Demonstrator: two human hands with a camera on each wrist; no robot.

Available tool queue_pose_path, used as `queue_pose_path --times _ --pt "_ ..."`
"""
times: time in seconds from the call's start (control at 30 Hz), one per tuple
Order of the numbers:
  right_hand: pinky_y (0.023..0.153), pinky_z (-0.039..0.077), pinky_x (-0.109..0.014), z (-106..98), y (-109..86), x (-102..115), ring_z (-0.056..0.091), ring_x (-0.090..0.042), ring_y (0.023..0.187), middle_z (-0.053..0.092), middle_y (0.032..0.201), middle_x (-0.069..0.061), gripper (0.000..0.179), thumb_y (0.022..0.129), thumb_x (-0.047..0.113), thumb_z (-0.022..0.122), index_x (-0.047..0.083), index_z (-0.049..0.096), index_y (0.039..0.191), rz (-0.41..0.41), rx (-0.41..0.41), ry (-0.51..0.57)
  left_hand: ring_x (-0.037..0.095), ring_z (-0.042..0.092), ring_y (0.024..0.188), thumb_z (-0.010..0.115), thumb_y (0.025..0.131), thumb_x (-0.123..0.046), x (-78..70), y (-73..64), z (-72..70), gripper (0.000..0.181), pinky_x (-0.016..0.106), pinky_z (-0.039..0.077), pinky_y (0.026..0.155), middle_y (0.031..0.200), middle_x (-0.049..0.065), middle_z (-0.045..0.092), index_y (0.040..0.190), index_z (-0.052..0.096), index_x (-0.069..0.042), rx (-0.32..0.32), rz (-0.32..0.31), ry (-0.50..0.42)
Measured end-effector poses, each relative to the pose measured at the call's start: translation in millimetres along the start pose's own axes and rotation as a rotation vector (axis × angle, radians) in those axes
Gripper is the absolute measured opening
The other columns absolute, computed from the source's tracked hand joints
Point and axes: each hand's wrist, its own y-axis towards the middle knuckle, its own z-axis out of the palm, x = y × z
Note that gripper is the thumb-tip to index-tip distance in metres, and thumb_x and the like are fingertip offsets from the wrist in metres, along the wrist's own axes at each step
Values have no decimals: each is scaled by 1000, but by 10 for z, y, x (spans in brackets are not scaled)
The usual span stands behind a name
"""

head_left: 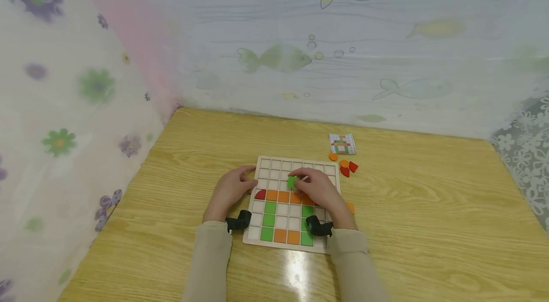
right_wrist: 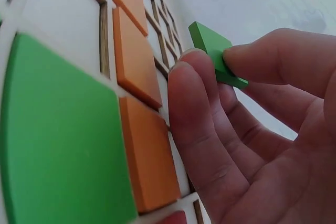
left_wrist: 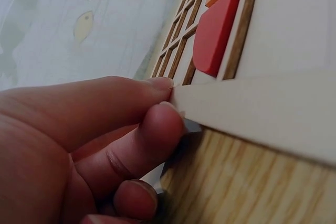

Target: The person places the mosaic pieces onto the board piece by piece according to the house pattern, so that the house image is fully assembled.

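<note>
A wooden grid board lies flat on the table, holding green and orange square tiles and a red quarter-round tile. My left hand grips the board's left edge between thumb and fingers, near that red tile. Over the board's upper middle, my right hand pinches a green square tile between thumb and fingers, tilted and raised off the grid. Below it runs a row of orange tiles, partly covered by the right hand. Green tiles form two columns lower down.
Beyond the board's upper right lies a small pattern card. Loose orange round tiles and red quarter-round tiles sit below it. An orange tile shows beside the right wrist. Printed walls border the table at the back and left.
</note>
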Motion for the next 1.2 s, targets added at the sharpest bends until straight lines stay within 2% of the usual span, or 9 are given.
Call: queue_pose_path --times 0.27,0.73,1.2 --pt "65 45 -30 42 38 -22 58 -12 66 61 86 3 19 86 19 58 21 64 104 2 -11 22 13 50 65 62 83 -29 -2 3 -4 44 30 38 67 70 -6 58 125 53 -23 -5 12 1" --pt "73 43 -32 127 79 36 53 -12 80 61 90 7 14 84 22 62 21 66 97 -19 -76 -158 13 49 65 63 82 -29 2 12 6 44 30 37 67 70 -5 58 125 53 -24 -2 2 1" --pt "69 44 -31 191 115 51 54 -11 78 62 90 8 13 84 25 62 24 69 94 29 -96 -144 14 50 64 63 82 -27 11 12 11 44 30 36 68 66 -6 57 124 53 -24 -10 14 -13"
